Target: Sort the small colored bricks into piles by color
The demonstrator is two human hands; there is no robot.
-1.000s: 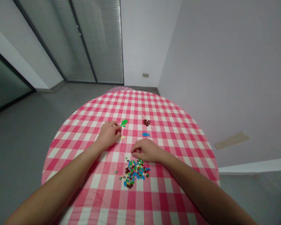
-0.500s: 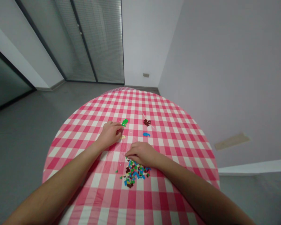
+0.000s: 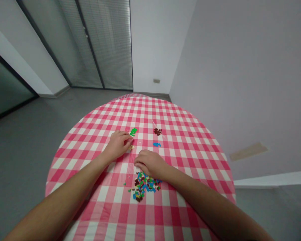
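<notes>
A mixed heap of small building bricks (image 3: 145, 184), blue, green, brown and pale yellow, lies near the middle of the table. Just beyond its far edge is my right hand (image 3: 150, 163), thumb and fingers drawn together at the tips; whatever they pinch is too small to make out. Farther up on the left, my left hand (image 3: 117, 144) rests with curved fingers and a gap between thumb and forefinger. Its fingertips are beside a small group of green bricks (image 3: 133, 131). Pale yellow bricks (image 3: 132, 147) lie by its thumb, partly covered.
Brown bricks (image 3: 157, 131) form a group at the far right, with a few blue bricks (image 3: 157, 144) nearer me. Stray green bricks (image 3: 124, 183) lie left of the heap. A red-and-white checked cloth (image 3: 190, 140) covers the round table. A wall stands close on the right.
My right hand has lifted slightly away from the heap's far edge, uncovering some bricks there. My left hand has barely moved; the gap between its thumb and forefinger is a little wider.
</notes>
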